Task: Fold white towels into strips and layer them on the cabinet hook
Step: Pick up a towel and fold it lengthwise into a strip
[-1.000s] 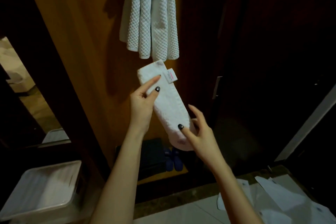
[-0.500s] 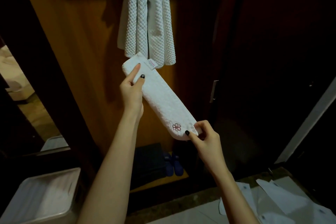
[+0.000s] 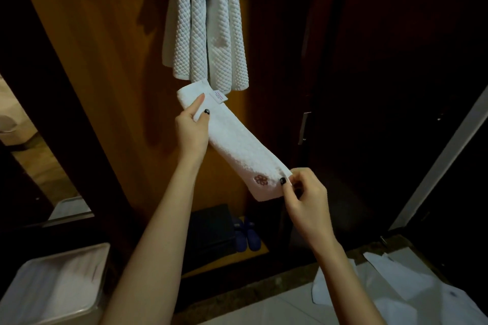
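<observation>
A white towel folded into a narrow strip (image 3: 235, 144) is held slanted in the air, with a small label at its upper end and a pink flower emblem near its lower end. My left hand (image 3: 191, 130) pinches the upper end between thumb and fingers. My right hand (image 3: 303, 194) grips the lower end at the corner. Just above the strip, several white waffle-textured towels (image 3: 208, 31) hang in layers from the top of the wooden cabinet panel (image 3: 105, 60). The hook itself is hidden by them.
A white bin with a liner (image 3: 55, 287) stands at the lower left. White papers (image 3: 412, 285) lie on the pale floor at the lower right. Dark slippers (image 3: 247, 235) and a dark box sit low in the cabinet. A dark door with a handle (image 3: 303, 126) is on the right.
The strip has been stretched out longer and flatter between my hands. My right hand slid to its lower corner, baring the flower emblem, and the view tilted up a little toward the hung towels.
</observation>
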A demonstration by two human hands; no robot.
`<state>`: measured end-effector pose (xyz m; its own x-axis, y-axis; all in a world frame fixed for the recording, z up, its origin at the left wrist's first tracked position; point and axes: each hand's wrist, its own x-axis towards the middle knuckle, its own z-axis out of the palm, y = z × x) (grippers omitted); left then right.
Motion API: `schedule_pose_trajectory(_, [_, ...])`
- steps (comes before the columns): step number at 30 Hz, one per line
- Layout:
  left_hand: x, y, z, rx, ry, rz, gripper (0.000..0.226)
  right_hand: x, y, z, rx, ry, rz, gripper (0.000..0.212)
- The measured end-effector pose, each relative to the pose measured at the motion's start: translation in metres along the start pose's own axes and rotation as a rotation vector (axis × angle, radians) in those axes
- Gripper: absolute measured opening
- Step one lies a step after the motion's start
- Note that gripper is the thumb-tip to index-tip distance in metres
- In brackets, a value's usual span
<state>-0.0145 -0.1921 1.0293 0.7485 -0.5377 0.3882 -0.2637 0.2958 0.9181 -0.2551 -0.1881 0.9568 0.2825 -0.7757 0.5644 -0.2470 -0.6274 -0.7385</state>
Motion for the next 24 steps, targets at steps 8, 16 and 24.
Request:
schedule_pose_trajectory(8, [-0.004, -0.010, -0.006, -0.117, -0.024, -0.092, 0.040, 0.000, 0.009, 0.005, -0.009, 0.008, 0.037, 0.022])
schedule_pose_trajectory(16, [-0.007, -0.020, -0.008, -0.310, -0.084, -0.198, 0.044, 0.000, 0.009, 0.010, 0.062, 0.148, 0.100, 0.023])
schedule_pose_trajectory(24, [0.002, -0.009, -0.014, -0.399, -0.206, -0.191, 0.044, 0.001, 0.012, -0.002, 0.536, -0.460, 0.340, 0.016])
